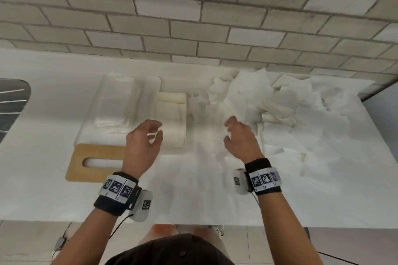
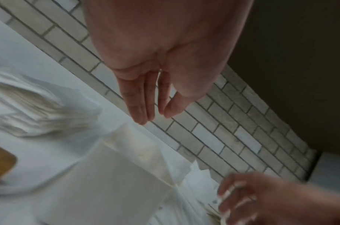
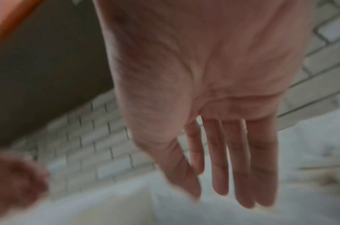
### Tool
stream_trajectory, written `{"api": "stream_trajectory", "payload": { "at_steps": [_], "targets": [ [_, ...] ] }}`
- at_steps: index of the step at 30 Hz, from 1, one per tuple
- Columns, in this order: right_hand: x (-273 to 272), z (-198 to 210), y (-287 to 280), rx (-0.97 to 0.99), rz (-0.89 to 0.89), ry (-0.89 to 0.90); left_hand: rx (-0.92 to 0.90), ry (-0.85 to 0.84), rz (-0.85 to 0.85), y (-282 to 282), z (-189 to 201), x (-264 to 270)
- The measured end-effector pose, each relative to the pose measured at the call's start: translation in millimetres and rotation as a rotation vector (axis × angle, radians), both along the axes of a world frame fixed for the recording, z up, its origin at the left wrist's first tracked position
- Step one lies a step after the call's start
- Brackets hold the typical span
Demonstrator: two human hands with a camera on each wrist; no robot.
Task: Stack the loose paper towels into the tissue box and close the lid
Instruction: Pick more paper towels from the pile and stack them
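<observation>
The open cream tissue box (image 1: 170, 101) stands on the white counter with folded towels inside. Its wooden lid (image 1: 94, 162), slotted, lies flat to the front left, and its corner shows in the left wrist view (image 2: 1, 166). A heap of loose paper towels (image 1: 280, 103) covers the counter's right side. My left hand (image 1: 158, 131) hovers over the box's near end, fingers loosely curved and holding nothing; in the left wrist view the left hand (image 2: 155, 118) is empty. My right hand (image 1: 228, 132) hangs at the heap's left edge, and the right hand (image 3: 221, 196) shows straight, empty fingers.
A clear plastic wrapper with a flat stack (image 1: 116, 109) lies left of the box. A dark sink (image 1: 10, 105) sits at the counter's far left. A tiled wall (image 1: 193, 17) runs behind the counter. Single towels (image 1: 301, 157) trail toward the front right.
</observation>
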State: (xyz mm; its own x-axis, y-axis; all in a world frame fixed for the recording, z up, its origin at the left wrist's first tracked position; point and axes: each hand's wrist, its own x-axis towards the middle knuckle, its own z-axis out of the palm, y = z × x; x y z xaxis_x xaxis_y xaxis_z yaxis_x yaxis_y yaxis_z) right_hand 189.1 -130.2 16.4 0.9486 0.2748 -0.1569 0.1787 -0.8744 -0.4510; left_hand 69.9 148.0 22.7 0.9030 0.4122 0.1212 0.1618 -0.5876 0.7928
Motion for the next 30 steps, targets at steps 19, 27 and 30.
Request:
{"api": "stream_trajectory", "payload": {
  "at_steps": [19, 27, 30],
  "targets": [
    [11.3, 42.1, -46.6, 0.958, -0.169, 0.391, -0.397, 0.163, -0.414, -128.8, -0.7, 45.7],
    [-3.3, 36.0, 15.7, 1.037, -0.199, 0.534, -0.213, -0.083, -0.405, -65.7, 43.1, 61.0],
    [-15.4, 22.8, 44.3, 1.020, -0.219, 0.538, -0.239, -0.040, -0.387, -25.4, 53.8, 65.9]
  ]
}}
